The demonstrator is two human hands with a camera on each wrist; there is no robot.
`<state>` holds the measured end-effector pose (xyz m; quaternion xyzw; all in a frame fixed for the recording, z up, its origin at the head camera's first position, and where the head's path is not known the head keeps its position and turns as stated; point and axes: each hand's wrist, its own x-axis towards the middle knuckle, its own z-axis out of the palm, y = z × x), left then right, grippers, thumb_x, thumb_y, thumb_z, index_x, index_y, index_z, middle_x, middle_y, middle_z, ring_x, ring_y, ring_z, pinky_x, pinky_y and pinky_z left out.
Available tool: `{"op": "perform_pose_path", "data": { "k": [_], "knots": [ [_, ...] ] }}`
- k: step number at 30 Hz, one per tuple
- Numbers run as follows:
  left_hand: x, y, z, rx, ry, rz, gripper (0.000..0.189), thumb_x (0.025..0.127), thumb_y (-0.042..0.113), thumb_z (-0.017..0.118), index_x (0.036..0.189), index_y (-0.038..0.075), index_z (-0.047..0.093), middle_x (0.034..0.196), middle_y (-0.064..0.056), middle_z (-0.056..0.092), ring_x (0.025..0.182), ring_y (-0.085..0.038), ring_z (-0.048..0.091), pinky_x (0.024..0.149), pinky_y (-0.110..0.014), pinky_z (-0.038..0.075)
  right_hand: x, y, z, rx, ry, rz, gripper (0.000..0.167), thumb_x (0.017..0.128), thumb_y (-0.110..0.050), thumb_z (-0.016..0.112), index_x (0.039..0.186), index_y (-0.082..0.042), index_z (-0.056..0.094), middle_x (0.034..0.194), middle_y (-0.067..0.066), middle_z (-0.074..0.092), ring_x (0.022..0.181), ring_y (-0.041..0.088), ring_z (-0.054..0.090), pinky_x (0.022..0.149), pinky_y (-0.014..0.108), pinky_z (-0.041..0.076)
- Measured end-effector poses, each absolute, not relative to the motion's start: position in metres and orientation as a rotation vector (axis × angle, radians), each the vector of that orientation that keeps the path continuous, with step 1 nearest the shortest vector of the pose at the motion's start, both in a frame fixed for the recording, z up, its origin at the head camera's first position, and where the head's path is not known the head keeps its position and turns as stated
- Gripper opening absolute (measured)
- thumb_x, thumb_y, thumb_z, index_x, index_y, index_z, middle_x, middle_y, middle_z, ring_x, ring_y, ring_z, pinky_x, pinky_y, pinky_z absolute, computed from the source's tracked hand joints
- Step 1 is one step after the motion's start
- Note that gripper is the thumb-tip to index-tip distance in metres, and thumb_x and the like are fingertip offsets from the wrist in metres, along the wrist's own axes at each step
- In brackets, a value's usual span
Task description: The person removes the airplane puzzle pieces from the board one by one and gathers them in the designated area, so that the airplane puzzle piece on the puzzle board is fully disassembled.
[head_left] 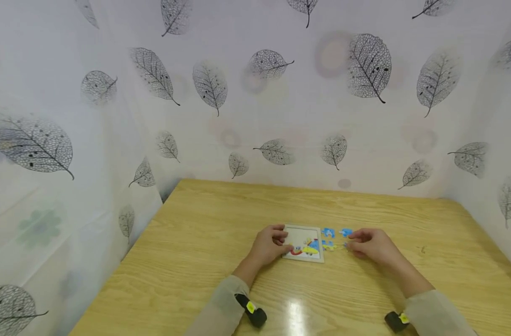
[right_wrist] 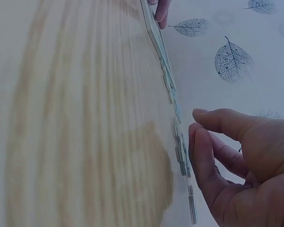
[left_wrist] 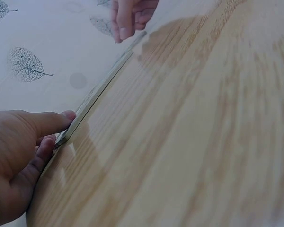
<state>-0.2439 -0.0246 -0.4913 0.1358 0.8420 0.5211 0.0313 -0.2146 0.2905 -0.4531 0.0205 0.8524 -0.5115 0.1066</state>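
Note:
A jigsaw puzzle board with a pale raised rim lies flat on the table. Colourful pieces fill part of its lower area, in yellow, red and blue; its upper part is bare white. My left hand grips the board's left edge, thumb on top and fingers against the side. Beyond the board's right edge lie several loose puzzle pieces, blue and yellow. Bent over the rightmost pieces, my right hand has thumb and index fingertips close together right beside a small piece. Nothing shows between those fingertips in the right wrist view.
The wooden table reaches back to a white curtain printed with dark leaves, which also hangs along both sides. Black straps with small cameras sit on both wrists.

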Motion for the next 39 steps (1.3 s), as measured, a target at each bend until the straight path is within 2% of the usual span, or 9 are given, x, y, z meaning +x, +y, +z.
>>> {"op": "perform_pose_path", "data": {
  "k": [13,22,30,39],
  "knots": [
    [-0.244,-0.025,-0.489,0.393,2.591,1.597,0.046,0.079,0.016,0.086,0.120,0.001,0.070,0.129,-0.008,0.063,0.088,-0.007,0.057,0.077,-0.019,0.051,-0.221,0.266,-0.443,-0.031,2.455,-1.553,0.044,0.090,-0.015,0.075,0.122,0.012,0.061,0.097,0.008,0.063,0.083,0.010,0.067,0.076,0.027,0.060],
    [-0.243,-0.025,-0.489,0.416,2.578,1.608,0.041,0.079,0.013,0.085,0.115,-0.002,0.072,0.136,-0.011,0.060,0.089,-0.009,0.058,0.076,-0.018,0.051,-0.223,0.244,-0.444,-0.132,2.371,-1.590,0.043,0.092,-0.011,0.072,0.124,0.014,0.059,0.101,0.012,0.061,0.088,0.017,0.070,0.080,0.030,0.060],
    [-0.244,-0.025,-0.488,0.418,2.598,1.589,0.042,0.079,0.014,0.086,0.115,-0.001,0.072,0.131,-0.010,0.062,0.087,-0.007,0.057,0.075,-0.019,0.051,-0.227,0.226,-0.453,-0.193,2.304,-1.605,0.042,0.093,-0.011,0.070,0.124,0.015,0.059,0.104,0.016,0.065,0.089,0.016,0.070,0.079,0.029,0.060],
    [-0.243,-0.025,-0.489,0.418,2.601,1.590,0.043,0.079,0.015,0.086,0.116,-0.001,0.072,0.130,-0.009,0.063,0.087,-0.007,0.057,0.076,-0.019,0.051,-0.223,0.215,-0.451,-0.152,2.342,-1.535,0.036,0.100,-0.007,0.058,0.126,0.018,0.056,0.110,0.024,0.067,0.086,0.016,0.071,0.075,0.027,0.060]
  ]
}}
